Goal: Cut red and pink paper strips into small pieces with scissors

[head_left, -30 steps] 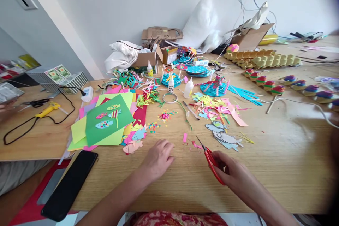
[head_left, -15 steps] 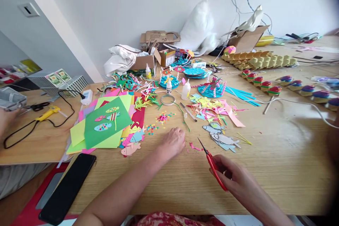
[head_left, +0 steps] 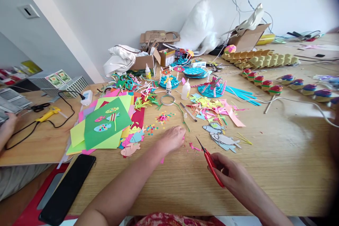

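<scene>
My left hand (head_left: 174, 137) rests low over the middle of the wooden table, fingers curled together. A bit of pink shows at its fingertips, too small to name. My right hand (head_left: 225, 169) is closed around red-handled scissors (head_left: 211, 166), whose dark pointed blades aim up and left. Between the hands lie small pink paper scraps (head_left: 194, 147). Grey and blue paper fish (head_left: 225, 139) are to the right of the scissors' tip. Beyond my left hand are small coloured paper dots (head_left: 162, 117). To its left, more paper fish (head_left: 131, 149) lie beside a green sheet (head_left: 108, 122).
A black phone (head_left: 69, 187) lies at the front left. Glue bottles (head_left: 185, 90), a white ring (head_left: 167, 100) and coloured paper strips (head_left: 212, 107) stand or lie farther back. Another person's hand (head_left: 8, 127) is at the left edge, near a yellow glue gun (head_left: 49, 113).
The scissors and my right hand have shifted slightly left and up. A pink piece now shows below my left wrist. The other person's hand and the grey object beside it have moved.
</scene>
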Tool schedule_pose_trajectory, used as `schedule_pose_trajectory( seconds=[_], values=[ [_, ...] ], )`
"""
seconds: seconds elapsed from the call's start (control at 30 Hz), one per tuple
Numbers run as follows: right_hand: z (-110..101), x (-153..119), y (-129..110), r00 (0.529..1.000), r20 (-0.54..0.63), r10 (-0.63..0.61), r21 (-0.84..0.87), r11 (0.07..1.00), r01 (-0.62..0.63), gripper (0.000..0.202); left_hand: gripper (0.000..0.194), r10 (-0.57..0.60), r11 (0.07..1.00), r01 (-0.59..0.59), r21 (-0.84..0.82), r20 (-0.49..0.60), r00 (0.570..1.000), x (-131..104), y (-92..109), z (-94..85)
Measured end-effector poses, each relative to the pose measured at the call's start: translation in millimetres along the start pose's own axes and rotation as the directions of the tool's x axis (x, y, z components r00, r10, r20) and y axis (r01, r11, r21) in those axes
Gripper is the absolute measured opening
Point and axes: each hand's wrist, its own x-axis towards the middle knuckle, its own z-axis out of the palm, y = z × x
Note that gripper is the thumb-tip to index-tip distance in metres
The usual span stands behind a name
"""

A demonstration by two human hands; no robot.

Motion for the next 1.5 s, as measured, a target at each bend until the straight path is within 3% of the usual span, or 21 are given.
schedule_pose_trajectory(
  seconds=[0.2, 0.37, 0.43, 0.5, 0.57, 0.67, 0.87, 0.97, 1.27, 1.5],
  values=[
    [2, 1, 2, 1.0, -0.008, 0.027, 0.066, 0.998, -0.026, 0.012, 0.011, -0.011, 0.993, 0.013, -0.115, 0.022, 1.0, 4, -2, -5.5],
    [7, 8, 8, 0.998, -0.046, 0.036, 0.404, 0.915, -0.014, 0.018, 0.009, -0.045, 0.957, 0.041, -0.286, -0.005, 0.999, -4, 3, -14.3],
    [12, 13, 5, 0.996, -0.055, 0.072, 0.556, 0.831, -0.03, 0.022, 0.008, -0.069, 0.88, 0.036, -0.475, -0.052, 0.996, -11, 8, -15.8],
    [17, 17, -1, 0.994, -0.047, 0.099, 0.675, 0.736, -0.041, 0.024, 0.01, -0.111, 0.745, 0.001, -0.667, -0.123, 0.986, -19, 14, -16.6],
    [23, 22, -9, 0.995, -0.039, 0.086, 0.78, 0.625, -0.024, 0.025, 0.017, -0.14, 0.672, -0.05, -0.739, -0.193, 0.971, -27, 22, -17.9],
    [33, 29, -16, 0.996, 0.014, 0.093, 0.867, 0.495, -0.058, 0.027, 0.019, -0.104, 0.731, -0.138, -0.669, -0.308, 0.946, -37, 32, -19.7],
    [45, 29, -16, 0.989, 0.126, 0.082, 0.931, 0.336, -0.147, 0.027, 0.012, 0.159, 0.877, -0.336, -0.344, -0.454, 0.877, -53, 37, -10.2],
    [43, 26, -15, 0.985, 0.152, 0.08, 0.929, 0.328, -0.17, 0.024, 0.015, 0.236, 0.897, -0.369, -0.245, -0.442, 0.866, -59, 36, -5.2],
    [40, 28, -14, 0.971, 0.236, 0.049, 0.897, 0.374, -0.237, 0.025, 0.02, 0.341, 0.876, -0.44, -0.196, -0.392, 0.854, -64, 37, -10.2],
    [40, 27, -17, 0.969, 0.248, 0.022, 0.908, 0.342, -0.24, 0.023, 0.018, 0.354, 0.858, -0.473, -0.201, -0.435, 0.828, -66, 38, -13.5]
  ],
)
